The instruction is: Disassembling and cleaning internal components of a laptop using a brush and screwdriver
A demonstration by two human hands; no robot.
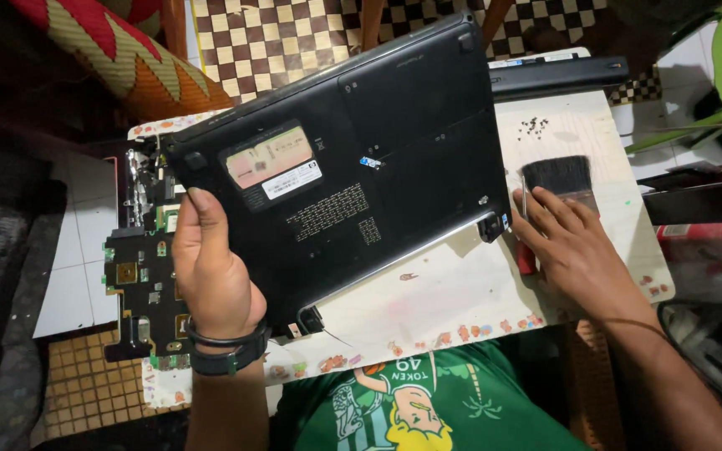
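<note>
left hand: gripping upturned black laptop
right hand: on red-handled screwdriver, right of laptop
brush: just beyond right hand

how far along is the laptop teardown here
Done so far, by the look of it: a bare circuit board already lies on the table, and a small pile of screws sits loose near the brush. In hand: the left hand holds the laptop base tilted, underside up; the right hand rests on a screwdriver. Left: its bottom panels look still fitted.
</note>
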